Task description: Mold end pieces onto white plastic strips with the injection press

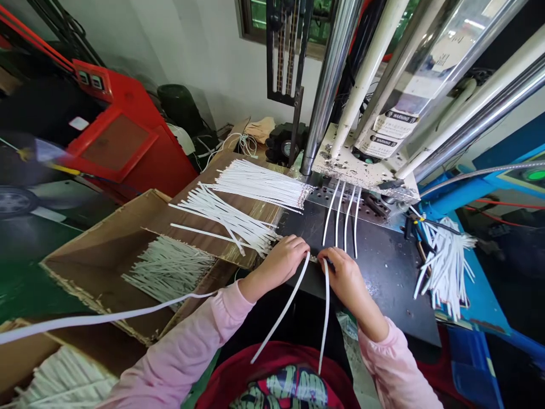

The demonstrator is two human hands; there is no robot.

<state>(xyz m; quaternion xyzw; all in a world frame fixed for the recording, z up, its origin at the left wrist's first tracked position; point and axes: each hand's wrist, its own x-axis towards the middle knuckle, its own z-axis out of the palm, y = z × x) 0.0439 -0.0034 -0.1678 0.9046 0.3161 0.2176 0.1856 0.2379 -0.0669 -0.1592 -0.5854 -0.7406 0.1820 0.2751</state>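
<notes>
My left hand is closed at the front edge of the black worktable, fingers pinched around the end of a white cable. Beside it, my right hand pinches the end of a second white cable. Both lengths hang down toward my lap. The fingertips hide the cable ends, and what lies between the two hands is too small to make out. Just beyond them, several white cables stick out side by side from under the press plate.
Bundles of cut white cables lie on a brown board at left. Cardboard boxes hold more below. Another cable pile rests on a blue surface at right. Steel press columns rise behind. One loose strand crosses by my left sleeve.
</notes>
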